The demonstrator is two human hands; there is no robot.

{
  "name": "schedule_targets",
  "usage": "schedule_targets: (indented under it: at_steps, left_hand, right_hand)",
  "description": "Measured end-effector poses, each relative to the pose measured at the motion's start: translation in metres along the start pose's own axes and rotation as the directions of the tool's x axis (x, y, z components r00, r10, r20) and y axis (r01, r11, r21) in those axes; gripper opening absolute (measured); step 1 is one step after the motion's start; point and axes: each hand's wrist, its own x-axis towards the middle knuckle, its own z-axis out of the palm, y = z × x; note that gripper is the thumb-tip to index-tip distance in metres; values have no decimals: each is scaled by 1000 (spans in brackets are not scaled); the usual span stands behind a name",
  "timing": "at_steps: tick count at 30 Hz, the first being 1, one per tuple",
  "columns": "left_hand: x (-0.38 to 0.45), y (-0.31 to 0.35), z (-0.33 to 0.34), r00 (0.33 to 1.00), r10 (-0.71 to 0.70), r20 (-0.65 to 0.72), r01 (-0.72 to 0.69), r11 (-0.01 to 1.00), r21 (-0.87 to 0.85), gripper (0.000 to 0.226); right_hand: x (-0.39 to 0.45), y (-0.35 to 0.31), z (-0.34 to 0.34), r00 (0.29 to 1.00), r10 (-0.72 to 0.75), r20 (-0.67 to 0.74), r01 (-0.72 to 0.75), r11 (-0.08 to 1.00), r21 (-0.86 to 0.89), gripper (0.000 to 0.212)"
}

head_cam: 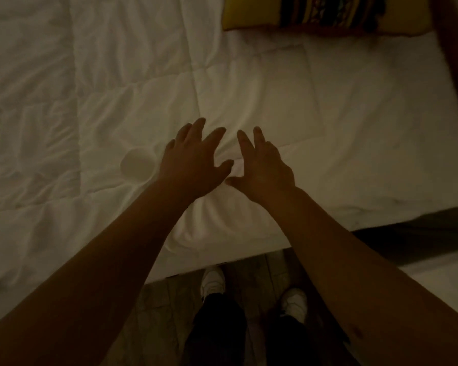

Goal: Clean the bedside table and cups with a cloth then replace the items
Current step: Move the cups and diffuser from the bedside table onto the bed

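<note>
The quilt [143,83] is white cloth, matt and soft-looking, creased all over and stitched into padded squares. On it stands a white cup [137,166] with a smooth, faintly glossy surface; whether it is ceramic or plastic cannot be told in the dim light. The cushion [315,14] is woven fabric, plain yellow with a dark patterned band. The floor [154,313] looks like smooth tile. The shoes [213,282] are white, matt; the trousers [217,331] are dark cloth.
</note>
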Motion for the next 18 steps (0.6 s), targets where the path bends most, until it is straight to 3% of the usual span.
schedule_targets:
  at_steps: [2,7,12,18]
  left_hand:
    - [4,22,3,999,44,7,-45,999,15,74]
    - [17,143,21,949,308,72,-311,950,34,73]
    - [-1,289,58,814,558,164,-570,821,34,73]
    - [-47,422,113,658,707,257,-710,697,-102,74]
  right_hand:
    - [-12,21,-7,999,38,-12,-38,999,-4,99]
    - [-75,124,-43,964,254,-77,-252,967,36,88]
    - [-178,232,-69,864,486,-133,-466,871,158,82]
    - [-289,323,-61,710,685,-160,-632,721,283,78]
